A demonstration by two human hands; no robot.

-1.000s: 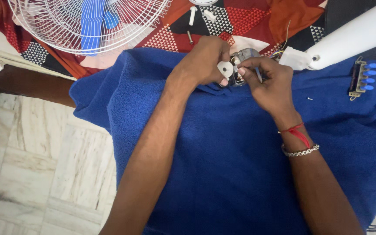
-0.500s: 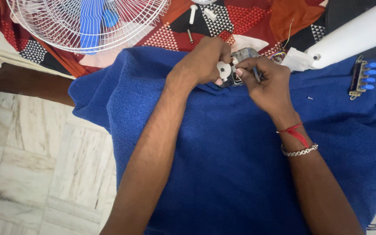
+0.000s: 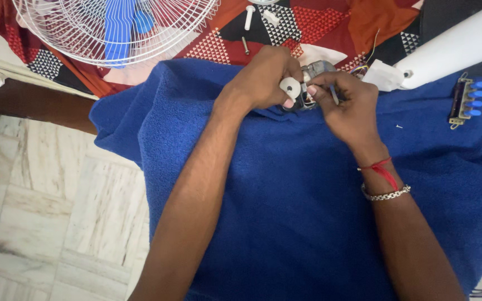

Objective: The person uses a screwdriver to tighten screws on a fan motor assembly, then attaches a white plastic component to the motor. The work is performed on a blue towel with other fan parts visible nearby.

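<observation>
A small grey metal fan motor (image 3: 318, 71) sits at the far edge of a blue towel (image 3: 285, 184). My left hand (image 3: 263, 78) grips it from the left, and a white round knob (image 3: 290, 87) shows by my thumb. My right hand (image 3: 348, 103) closes on the motor from the right, pinching a thin blue-tipped tool (image 3: 333, 95) against it. Thin coloured wires (image 3: 364, 66) trail from the motor to the right. Most of the motor is hidden by my fingers.
A white wire fan guard with blue blades (image 3: 119, 25) lies at the top left on a red patterned cloth (image 3: 336, 22). A white fan stand (image 3: 458, 44) crosses the top right. A switch block with blue buttons (image 3: 467, 100), small screws (image 3: 398, 126) and white pegs (image 3: 249, 17) lie around. Marble floor (image 3: 46, 212) is at the left.
Both hands stay on the motor with only slight finger shifts. Nothing was let go or picked up.
</observation>
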